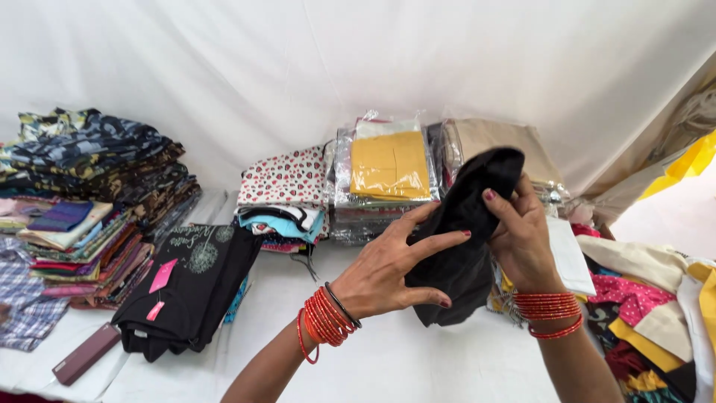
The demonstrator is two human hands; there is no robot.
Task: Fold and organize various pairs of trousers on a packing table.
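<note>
Held item: soft black fabric garment [466,239], raised above the white-covered counter [418,358], between both hands.
Left hand [388,272]: fingers spread, flat against the garment's near side; red bangles at the wrist.
Right hand [522,239]: thumb and fingers pinching the garment's upper fold.
Behind: mustard-yellow folded cloth in clear plastic wrap [389,166].
Left: folded black printed shirts with pink tags [190,291]; tall stack of dark patterned folded fabric [97,160].
</note>
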